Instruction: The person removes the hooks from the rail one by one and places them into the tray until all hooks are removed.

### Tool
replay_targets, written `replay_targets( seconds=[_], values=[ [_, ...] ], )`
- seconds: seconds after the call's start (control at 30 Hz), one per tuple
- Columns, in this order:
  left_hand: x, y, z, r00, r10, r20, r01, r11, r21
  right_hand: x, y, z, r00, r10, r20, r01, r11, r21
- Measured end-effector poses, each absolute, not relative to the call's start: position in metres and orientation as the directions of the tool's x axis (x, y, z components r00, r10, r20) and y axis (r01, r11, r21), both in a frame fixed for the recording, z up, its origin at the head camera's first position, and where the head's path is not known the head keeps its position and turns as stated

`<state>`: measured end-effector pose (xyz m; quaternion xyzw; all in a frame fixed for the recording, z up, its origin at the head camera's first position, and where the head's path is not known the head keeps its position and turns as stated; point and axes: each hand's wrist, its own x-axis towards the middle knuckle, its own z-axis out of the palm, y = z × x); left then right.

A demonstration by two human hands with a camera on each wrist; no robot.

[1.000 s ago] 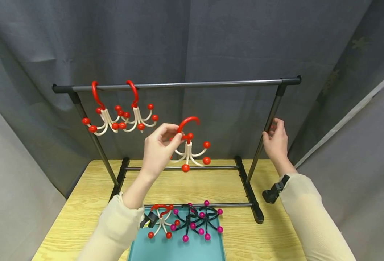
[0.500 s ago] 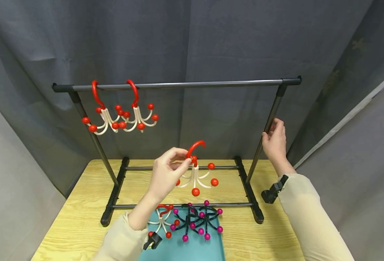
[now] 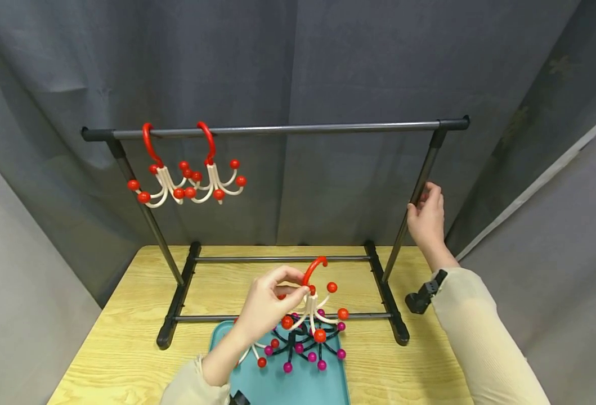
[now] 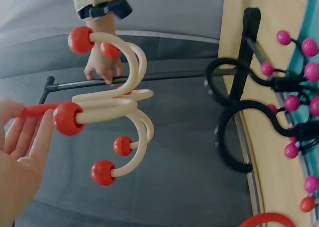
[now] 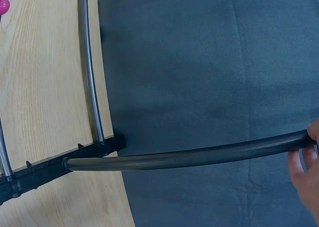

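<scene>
My left hand [image 3: 272, 298] pinches a red hook hanger with white arms and red ball tips [image 3: 311, 305] by its red hook, upright above the tray. In the left wrist view, the thumb and fingers hold the red stem [image 4: 39, 110]. My right hand [image 3: 426, 216] grips the right post [image 3: 398, 244] of a dark metal rack, and its fingers curl round that post [image 5: 214, 156] in the right wrist view. Two similar red and white hangers [image 3: 164, 183] hang from the left part of the top bar [image 3: 298, 129].
On the table [image 3: 105, 343], a teal tray [image 3: 290, 388] holds a partly hidden red and white hanger [image 3: 261, 363] and two black hangers with pink balls [image 3: 291, 344]. The rack's feet [image 3: 178, 298] stand either side of its lower bars [image 3: 282, 259]. Grey curtains hang behind.
My left hand has come down and a little to the right with the hanger, from mid-height of the rack to over the tray's back edge. The right hand stays on the post.
</scene>
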<state>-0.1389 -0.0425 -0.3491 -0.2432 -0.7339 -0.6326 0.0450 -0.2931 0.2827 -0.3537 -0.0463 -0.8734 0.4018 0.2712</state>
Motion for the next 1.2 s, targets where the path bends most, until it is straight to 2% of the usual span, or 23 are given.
replay_targets(
  seconds=[0.33, 0.57, 0.87, 1.2],
  values=[
    [-0.134, -0.042, -0.388, -0.872, 0.456, 0.177, 0.223, 0.049, 0.974, -0.295, 0.28, -0.356, -0.846, 0.291, 0.448, -0.145, 0.683, -0.716],
    [-0.13, -0.043, -0.409, -0.792, 0.576, 0.205, 0.252, 0.002, 0.968, -0.297, 0.279, -0.356, -0.843, 0.289, 0.453, -0.15, 0.684, -0.714],
    [-0.126, -0.048, -0.429, -0.732, 0.677, 0.069, 0.057, -0.04, 0.998, -0.297, 0.277, -0.357, -0.844, 0.289, 0.452, -0.148, 0.685, -0.713],
    [-0.124, -0.048, -0.457, -0.721, 0.692, 0.029, 0.059, 0.019, 0.998, -0.296, 0.281, -0.357, -0.83, 0.3, 0.471, -0.155, 0.687, -0.71]
  ],
)
